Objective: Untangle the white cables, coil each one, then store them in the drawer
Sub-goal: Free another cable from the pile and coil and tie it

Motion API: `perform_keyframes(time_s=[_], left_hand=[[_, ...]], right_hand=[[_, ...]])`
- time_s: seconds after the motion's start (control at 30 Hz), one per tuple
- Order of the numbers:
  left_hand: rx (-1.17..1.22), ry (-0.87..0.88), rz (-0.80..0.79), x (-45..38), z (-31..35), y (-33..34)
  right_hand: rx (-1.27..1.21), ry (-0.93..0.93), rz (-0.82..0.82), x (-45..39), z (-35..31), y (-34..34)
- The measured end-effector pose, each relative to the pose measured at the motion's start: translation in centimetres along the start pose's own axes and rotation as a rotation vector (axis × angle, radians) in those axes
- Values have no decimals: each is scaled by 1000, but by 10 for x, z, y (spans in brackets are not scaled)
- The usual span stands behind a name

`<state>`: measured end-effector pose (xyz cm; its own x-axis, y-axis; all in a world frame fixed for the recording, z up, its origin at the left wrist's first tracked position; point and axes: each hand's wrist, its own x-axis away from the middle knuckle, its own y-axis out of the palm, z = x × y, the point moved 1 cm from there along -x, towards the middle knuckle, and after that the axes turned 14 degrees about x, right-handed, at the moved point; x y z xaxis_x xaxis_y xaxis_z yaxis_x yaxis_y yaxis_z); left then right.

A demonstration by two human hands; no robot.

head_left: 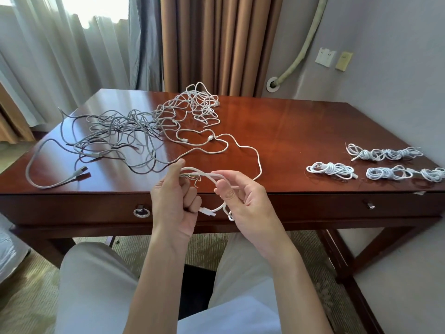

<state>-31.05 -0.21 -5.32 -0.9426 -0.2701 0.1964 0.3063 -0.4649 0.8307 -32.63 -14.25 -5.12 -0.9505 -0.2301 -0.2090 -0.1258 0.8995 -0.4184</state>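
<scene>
White cable runs between my two hands at the near edge of the desk. My left hand has its fingers curled round a loop of it, thumb raised, with the plug end poking out below the knuckles. My right hand pinches the same cable between thumb and fingertips, and another turn hangs under that palm. From the hands the cable snakes out over the wooden desk to a large tangle of white and grey cables spread over the left and far middle of the top. One thicker grey cable from the tangle curves near the left front corner. Well apart, on the right side, four coiled bundles of white cable lie in two rows.

The desk top is glossy reddish brown and mirrors the window light. Its front holds the drawer, closed, with a ring pull on the left and a second pull on the right. Behind stand sheer white curtains, brown drapes and a grey wall with a socket plate. My light trousers and patterned carpet fill the foreground.
</scene>
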Motion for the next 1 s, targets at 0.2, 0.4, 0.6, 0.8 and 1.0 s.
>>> perform_keyframes(time_s=[0.2,0.4,0.6,0.8,1.0], left_hand=[[101,150,109,-2,4,-2],[181,212,171,-2,4,-5],[304,178,225,-2,2,-3],[282,171,207,6,-24,7],[161,-19,101,13,-43,12]], right_hand=[[105,156,-180,2,12,0],[199,136,-407,7,6,4],[121,122,-301,3,6,11],[-512,369,41,-7,-1,33],[-767,541,279,-12,-6,26]])
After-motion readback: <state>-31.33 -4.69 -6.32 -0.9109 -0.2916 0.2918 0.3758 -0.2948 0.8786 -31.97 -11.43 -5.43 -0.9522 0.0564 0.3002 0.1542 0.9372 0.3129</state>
